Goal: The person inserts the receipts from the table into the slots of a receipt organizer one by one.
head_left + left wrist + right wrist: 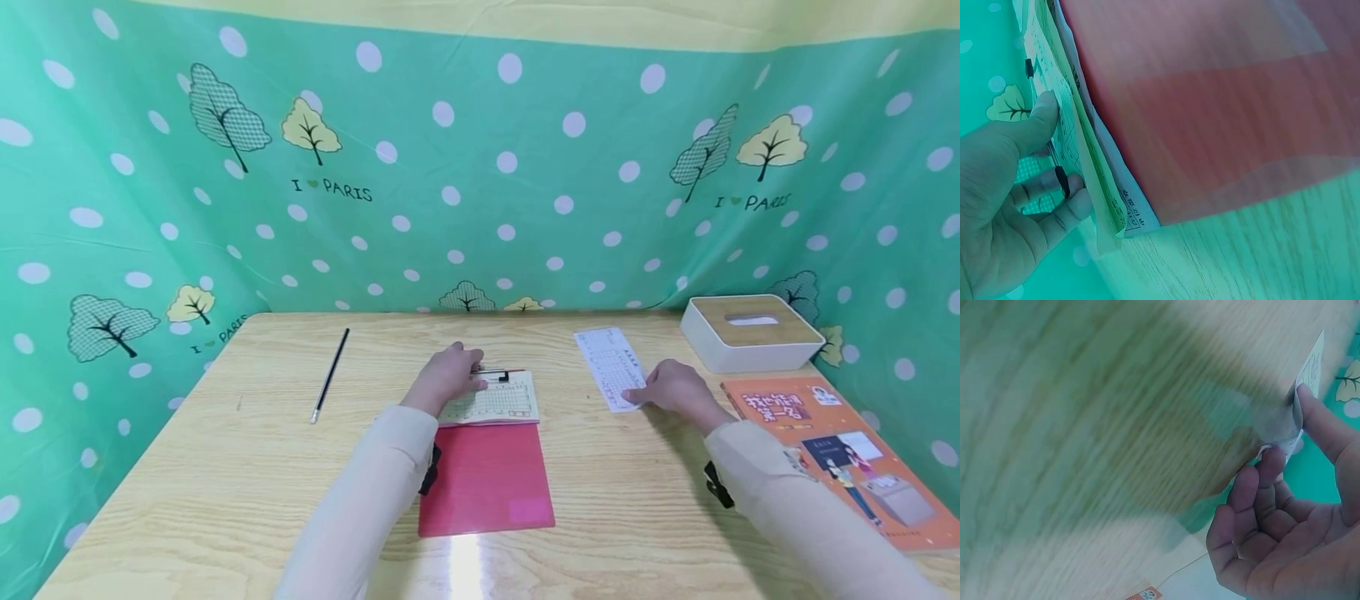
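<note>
My left hand (pixel 447 377) is at the top of a red clipboard (pixel 486 479), its thumb and fingers curled around the metal clip (pixel 491 372) with black ends. Several printed sheets (pixel 491 402) lie under that clip; their lower edges stand apart in the left wrist view. Over to the right, my right hand (pixel 675 390) pinches the lower right corner of a loose printed slip (pixel 609 364) between thumb and fingers. The right wrist view shows the slip (pixel 1311 378) bent up at the thumb.
A black pencil (pixel 331 375) lies on the left of the wooden table (pixel 225 483). At the back right stands a white tissue box (pixel 720 346) with a wood-look lid. An orange book (pixel 847 467) lies along the right edge. A green patterned cloth (pixel 480 167) hangs behind.
</note>
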Available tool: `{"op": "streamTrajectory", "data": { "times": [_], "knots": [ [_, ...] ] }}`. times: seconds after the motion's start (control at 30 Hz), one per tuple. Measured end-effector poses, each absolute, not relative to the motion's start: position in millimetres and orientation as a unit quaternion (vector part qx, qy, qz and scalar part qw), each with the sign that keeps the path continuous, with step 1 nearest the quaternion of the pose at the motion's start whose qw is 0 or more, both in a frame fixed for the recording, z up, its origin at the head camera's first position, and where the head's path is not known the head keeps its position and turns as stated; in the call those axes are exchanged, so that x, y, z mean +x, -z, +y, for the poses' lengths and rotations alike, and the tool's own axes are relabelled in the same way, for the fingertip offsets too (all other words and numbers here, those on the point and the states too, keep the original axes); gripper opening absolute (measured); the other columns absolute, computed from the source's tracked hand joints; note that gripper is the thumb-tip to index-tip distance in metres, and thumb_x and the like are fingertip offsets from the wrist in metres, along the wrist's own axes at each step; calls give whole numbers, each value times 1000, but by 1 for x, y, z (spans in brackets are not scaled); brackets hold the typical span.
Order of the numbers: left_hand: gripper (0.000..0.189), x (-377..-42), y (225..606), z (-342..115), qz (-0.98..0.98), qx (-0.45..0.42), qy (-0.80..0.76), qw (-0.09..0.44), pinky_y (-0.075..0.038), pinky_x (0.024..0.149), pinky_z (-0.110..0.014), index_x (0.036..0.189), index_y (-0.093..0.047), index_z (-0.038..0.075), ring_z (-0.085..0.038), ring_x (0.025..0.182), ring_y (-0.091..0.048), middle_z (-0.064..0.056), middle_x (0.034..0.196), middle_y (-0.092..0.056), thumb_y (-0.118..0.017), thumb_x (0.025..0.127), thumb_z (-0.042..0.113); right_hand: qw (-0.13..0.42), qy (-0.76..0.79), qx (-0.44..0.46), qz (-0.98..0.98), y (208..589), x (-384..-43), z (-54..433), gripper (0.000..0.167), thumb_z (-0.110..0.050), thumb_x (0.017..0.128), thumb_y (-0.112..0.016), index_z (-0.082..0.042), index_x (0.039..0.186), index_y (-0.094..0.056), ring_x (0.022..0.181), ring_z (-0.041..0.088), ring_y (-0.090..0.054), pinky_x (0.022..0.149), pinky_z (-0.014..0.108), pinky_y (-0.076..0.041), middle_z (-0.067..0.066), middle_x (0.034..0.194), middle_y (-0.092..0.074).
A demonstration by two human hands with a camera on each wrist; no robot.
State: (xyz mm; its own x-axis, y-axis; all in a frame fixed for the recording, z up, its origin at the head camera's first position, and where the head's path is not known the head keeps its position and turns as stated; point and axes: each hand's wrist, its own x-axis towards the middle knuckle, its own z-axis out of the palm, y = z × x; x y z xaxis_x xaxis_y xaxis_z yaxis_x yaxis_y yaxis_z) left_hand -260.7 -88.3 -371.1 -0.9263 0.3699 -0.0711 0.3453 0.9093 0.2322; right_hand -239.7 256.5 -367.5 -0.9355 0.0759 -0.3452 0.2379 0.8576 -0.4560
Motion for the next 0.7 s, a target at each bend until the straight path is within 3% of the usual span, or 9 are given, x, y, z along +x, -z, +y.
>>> {"op": "streamTrajectory", "data": {
  "times": [0.13, 0.37, 0.6, 0.7],
  "knots": [
    [26, -260, 370, -89, 975, 186, -108, 55, -52, 75, -41, 93, -59, 9, -24, 78, -55, -9, 92, -53, -74, 94, 30, 158, 253, 73, 952, 367, -240, 254, 37, -29, 91, -77, -1, 86, -53, 75, 23, -48, 65, 32, -39, 9, 80, -50],
    [27, -262, 372, -89, 976, 186, -101, 56, -53, 76, -42, 94, -59, 9, -25, 80, -57, -9, 93, -55, -74, 94, 31, 152, 266, 71, 949, 367, -240, 250, 40, -22, 92, -76, 3, 100, -46, 85, 29, -48, 70, 35, -41, 16, 92, -49],
    [27, -262, 373, -88, 976, 186, -102, 56, -51, 74, -41, 92, -58, 9, -24, 78, -55, -8, 91, -53, -74, 94, 30, 151, 286, 96, 941, 370, -240, 255, 61, -26, 91, -78, 9, 120, -37, 93, 34, -47, 75, 39, -41, 23, 103, -47],
    [26, -261, 372, -88, 975, 186, -105, 58, -51, 74, -40, 92, -58, 9, -24, 78, -54, -8, 91, -53, -74, 94, 30, 148, 290, 96, 941, 373, -240, 259, 64, -31, 89, -79, 10, 121, -41, 94, 34, -47, 77, 39, -41, 23, 104, -49]
  ]
}}
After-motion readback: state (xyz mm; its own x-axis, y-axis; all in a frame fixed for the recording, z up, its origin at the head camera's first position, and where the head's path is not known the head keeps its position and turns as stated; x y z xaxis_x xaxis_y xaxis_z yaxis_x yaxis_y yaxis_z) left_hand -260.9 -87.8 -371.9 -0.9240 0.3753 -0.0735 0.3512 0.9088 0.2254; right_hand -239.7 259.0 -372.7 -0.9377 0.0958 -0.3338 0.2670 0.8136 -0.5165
